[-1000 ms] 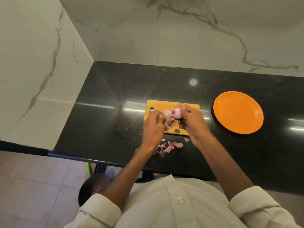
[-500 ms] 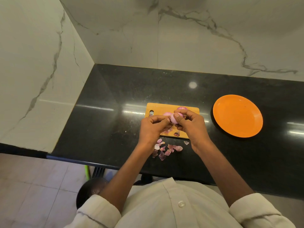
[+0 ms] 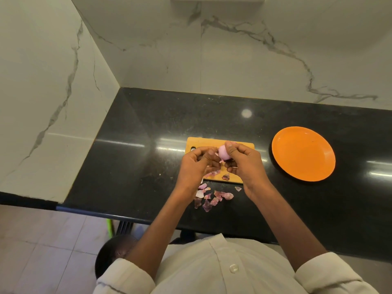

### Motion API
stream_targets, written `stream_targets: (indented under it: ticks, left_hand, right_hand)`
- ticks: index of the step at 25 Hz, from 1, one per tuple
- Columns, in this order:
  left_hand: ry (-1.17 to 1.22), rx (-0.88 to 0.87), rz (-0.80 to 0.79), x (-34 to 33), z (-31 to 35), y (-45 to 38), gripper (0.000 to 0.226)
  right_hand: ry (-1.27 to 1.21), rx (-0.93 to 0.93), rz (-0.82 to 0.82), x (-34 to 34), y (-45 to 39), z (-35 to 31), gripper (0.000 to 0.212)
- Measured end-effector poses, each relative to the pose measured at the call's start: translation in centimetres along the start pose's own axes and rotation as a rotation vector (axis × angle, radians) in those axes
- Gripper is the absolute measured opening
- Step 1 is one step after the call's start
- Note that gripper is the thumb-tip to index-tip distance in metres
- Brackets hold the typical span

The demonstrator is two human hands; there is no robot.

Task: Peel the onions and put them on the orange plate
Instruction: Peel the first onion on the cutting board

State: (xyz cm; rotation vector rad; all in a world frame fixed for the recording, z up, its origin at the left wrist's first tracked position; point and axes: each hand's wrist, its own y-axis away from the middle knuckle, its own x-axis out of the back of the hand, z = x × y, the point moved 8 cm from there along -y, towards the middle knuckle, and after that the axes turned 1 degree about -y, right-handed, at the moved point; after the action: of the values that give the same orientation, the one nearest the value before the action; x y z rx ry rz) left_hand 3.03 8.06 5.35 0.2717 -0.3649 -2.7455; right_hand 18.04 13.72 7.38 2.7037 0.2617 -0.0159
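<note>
A small pale pink onion (image 3: 223, 153) is held above the wooden cutting board (image 3: 196, 144). My right hand (image 3: 244, 164) grips it with thumb and fingers curled round it. My left hand (image 3: 197, 166) is right beside it, its fingertips pinching a bit of skin at the onion's left side. The orange plate (image 3: 303, 153) lies to the right of the board with nothing on it. A sliver of another onion (image 3: 233, 143) shows behind my right hand.
Several purple peel scraps (image 3: 209, 198) lie on the black counter (image 3: 137, 166) near its front edge, and a few more peel scraps (image 3: 225, 177) on the board. Marble walls close off the left and back. A dark bin (image 3: 110, 255) stands on the floor below the counter edge.
The hands have stayed over the board. The onion has turned in my fingers and shows more bare pale surface, with my left hand working the skin at its side.
</note>
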Motion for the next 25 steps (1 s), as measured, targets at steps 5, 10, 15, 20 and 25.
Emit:
stream_targets:
  ticks: [5,10,15,20,25]
  left_hand:
    - [-0.019,0.020,0.043,0.4,-0.2,-0.1,0.017]
    - [-0.088,0.005,0.015,0.0,1.0,0.1,0.016]
    - [-0.217,-0.041,0.074,-0.6,2.5,0.4,0.005]
    - [-0.283,-0.099,0.119,-0.1,2.9,0.5,0.006]
    - [-0.153,-0.138,-0.037,-0.2,3.9,0.6,0.012]
  right_hand:
    - [0.052,0.044,-0.046,-0.2,-0.2,-0.2,0.023]
    - [0.174,0.110,-0.063,0.4,-0.7,-1.3,0.026]
    - [0.230,0.181,-0.072,0.2,-0.6,-1.8,0.022]
    - [0.214,0.193,-0.105,-0.6,0.0,-2.3,0.023]
    - [0.070,0.046,-0.093,0.0,-0.2,-2.4,0.034]
